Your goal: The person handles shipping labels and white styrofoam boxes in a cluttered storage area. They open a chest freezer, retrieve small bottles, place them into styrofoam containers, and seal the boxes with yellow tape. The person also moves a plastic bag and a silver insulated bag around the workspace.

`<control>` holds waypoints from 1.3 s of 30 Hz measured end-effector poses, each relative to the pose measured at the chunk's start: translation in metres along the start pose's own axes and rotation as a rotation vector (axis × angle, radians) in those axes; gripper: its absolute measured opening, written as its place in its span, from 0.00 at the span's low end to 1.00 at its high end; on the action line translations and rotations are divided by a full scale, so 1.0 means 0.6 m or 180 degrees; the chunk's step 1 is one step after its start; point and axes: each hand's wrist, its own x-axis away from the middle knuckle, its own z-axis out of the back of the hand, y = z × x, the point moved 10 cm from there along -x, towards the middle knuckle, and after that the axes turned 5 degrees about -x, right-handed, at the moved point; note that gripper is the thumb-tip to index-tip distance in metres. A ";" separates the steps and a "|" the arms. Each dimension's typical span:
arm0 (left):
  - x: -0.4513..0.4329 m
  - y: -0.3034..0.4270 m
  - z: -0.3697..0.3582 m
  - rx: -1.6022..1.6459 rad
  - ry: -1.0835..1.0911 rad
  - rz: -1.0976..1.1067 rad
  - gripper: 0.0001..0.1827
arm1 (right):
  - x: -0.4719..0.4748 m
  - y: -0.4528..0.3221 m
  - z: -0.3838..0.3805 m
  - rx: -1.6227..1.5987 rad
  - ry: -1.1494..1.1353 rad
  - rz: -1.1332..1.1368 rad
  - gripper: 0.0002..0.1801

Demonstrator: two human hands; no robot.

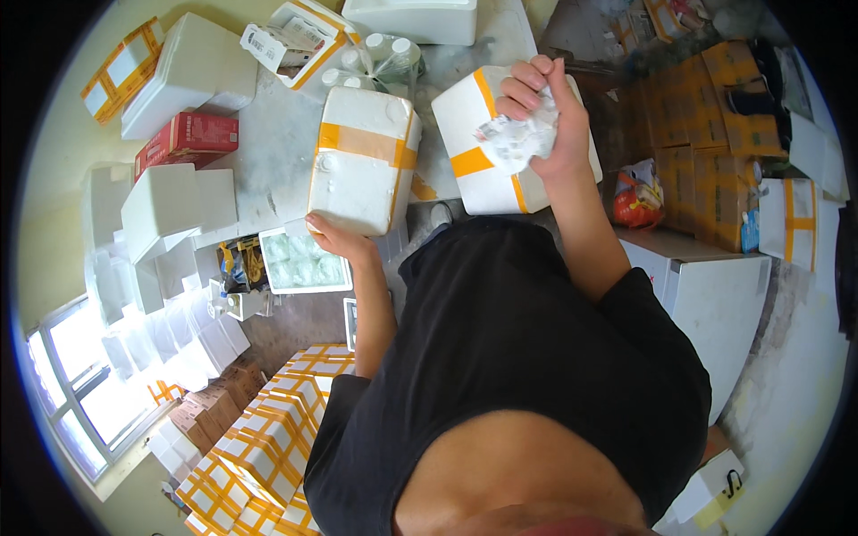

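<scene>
My left hand (340, 240) lies against the near lower corner of a white foam box (355, 184) bound with orange and tan tape; the thumb is on its top face and the fingers' grip underneath is partly hidden. My right hand (551, 114) is raised and closed around a crumpled white wrapper (519, 144), which has some print on it. Behind and below that hand, a second foam box (469, 124) with orange tape sits at the table's edge, partly covered by the hand and wrapper.
On the grey table (268, 154) stand bagged white-capped bottles (375, 60), an opened foam box (315, 40) and a red carton (188, 137). A foam box of green-tinted packs (305, 261) is at lower left. Taped foam boxes (268, 442) are stacked behind, and brown cartons (690, 134) stand at right.
</scene>
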 end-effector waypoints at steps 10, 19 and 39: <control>0.014 0.042 -0.020 0.0045 0.0114 -0.0243 0.35 | 0.069 -0.184 0.075 0.1157 0.1138 0.1201 0.27; 0.043 0.033 -0.016 -0.0135 0.0338 -0.0201 0.35 | 0.139 -0.353 0.165 0.1099 0.2125 0.1798 0.21; 0.241 -0.030 -0.070 -0.1414 -0.1316 -0.0865 0.22 | 0.238 -0.774 0.376 0.0865 0.2270 0.2185 0.38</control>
